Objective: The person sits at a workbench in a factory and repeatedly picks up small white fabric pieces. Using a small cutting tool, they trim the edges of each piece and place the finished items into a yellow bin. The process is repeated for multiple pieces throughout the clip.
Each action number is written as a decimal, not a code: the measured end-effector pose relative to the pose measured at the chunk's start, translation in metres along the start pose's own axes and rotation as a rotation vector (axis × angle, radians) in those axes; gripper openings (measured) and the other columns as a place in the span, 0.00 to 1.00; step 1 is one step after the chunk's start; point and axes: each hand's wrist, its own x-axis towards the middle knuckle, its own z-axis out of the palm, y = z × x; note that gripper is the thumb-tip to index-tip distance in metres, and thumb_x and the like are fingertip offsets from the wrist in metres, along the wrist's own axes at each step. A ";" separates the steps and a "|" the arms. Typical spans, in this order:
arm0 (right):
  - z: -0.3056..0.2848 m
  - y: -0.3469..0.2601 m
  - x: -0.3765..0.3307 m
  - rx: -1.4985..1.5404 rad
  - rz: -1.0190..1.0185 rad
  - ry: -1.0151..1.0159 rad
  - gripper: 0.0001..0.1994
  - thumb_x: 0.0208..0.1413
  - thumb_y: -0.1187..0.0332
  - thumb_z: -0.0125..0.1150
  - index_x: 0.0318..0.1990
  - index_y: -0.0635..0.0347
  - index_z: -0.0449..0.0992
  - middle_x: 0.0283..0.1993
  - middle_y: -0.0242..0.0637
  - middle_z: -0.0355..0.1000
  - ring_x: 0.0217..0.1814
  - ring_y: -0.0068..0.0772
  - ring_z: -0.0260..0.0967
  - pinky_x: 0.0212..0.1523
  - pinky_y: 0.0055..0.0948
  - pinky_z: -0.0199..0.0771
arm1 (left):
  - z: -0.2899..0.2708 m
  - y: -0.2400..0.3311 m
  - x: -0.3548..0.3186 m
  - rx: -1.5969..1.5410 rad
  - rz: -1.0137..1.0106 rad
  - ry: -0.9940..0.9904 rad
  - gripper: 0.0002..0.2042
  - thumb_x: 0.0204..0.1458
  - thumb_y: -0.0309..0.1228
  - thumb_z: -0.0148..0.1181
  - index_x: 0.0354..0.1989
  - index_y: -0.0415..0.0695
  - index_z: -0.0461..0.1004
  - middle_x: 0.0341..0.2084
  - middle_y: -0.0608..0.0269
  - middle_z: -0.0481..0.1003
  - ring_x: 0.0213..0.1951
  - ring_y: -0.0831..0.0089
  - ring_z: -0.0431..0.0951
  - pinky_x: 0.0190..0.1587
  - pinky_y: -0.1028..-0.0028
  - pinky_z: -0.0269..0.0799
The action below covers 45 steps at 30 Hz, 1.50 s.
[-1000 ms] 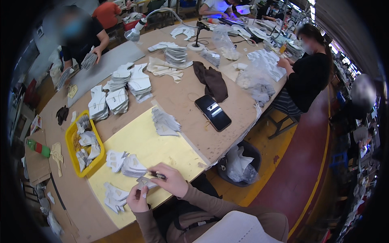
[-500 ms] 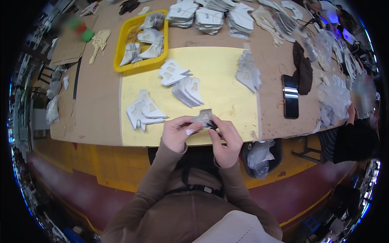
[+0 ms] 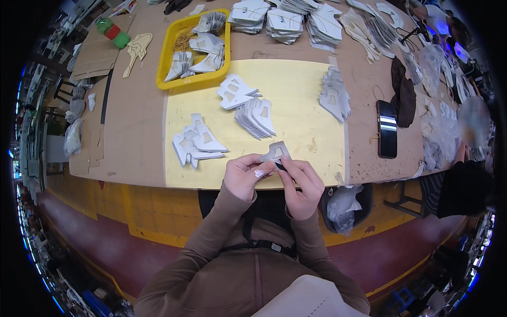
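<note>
Between both hands, over the near edge of the yellow sheet (image 3: 296, 116), is a small grey cut-out piece (image 3: 271, 152) with a window in it. My left hand (image 3: 242, 178) pinches its left side between thumb and fingers, and a shiny whitish patch shows at the thumb. My right hand (image 3: 303, 189) pinches the lower right side, beside a small black part whose kind I cannot make out. Beyond lie white and grey cut-out pieces: a fanned stack (image 3: 255, 118), a group behind it (image 3: 234, 92), a loose pile (image 3: 197, 141) to the left and a grey stack (image 3: 334, 96) to the right.
A yellow tray (image 3: 161, 71) holds more stacks and tan bands. Bundled white stacks (image 3: 249, 15) line the back. A phone (image 3: 387, 138) and dark cloth (image 3: 402, 92) lie right. A green bottle (image 3: 108, 29) is far left. A bin (image 3: 364, 208) stands below the table edge.
The whole view has shifted a little, so the table's things appear farther right. In my hands the grey piece has turned slightly, and my right fingertips lie closer against it.
</note>
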 end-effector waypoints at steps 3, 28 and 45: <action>0.002 -0.003 -0.002 0.045 0.072 0.005 0.17 0.45 0.84 0.66 0.45 0.67 0.81 0.33 0.43 0.75 0.32 0.35 0.75 0.32 0.26 0.74 | -0.002 -0.003 0.000 -0.128 -0.012 -0.061 0.08 0.56 0.20 0.61 0.43 0.32 0.77 0.38 0.59 0.80 0.41 0.77 0.78 0.48 0.78 0.73; 0.002 0.006 -0.008 1.309 0.850 -0.089 0.11 0.56 0.82 0.60 0.46 0.71 0.78 0.40 0.37 0.74 0.34 0.24 0.70 0.36 0.18 0.69 | 0.007 -0.027 -0.007 -0.052 0.235 0.124 0.09 0.58 0.21 0.57 0.46 0.35 0.76 0.39 0.60 0.78 0.42 0.76 0.76 0.50 0.75 0.71; 0.007 -0.024 0.006 -0.076 0.073 -0.551 0.21 0.54 0.74 0.63 0.57 0.53 0.75 0.34 0.35 0.70 0.29 0.35 0.72 0.30 0.29 0.73 | -0.037 0.011 -0.006 0.547 0.570 0.480 0.11 0.52 0.24 0.65 0.43 0.33 0.77 0.31 0.66 0.77 0.34 0.81 0.70 0.42 0.79 0.66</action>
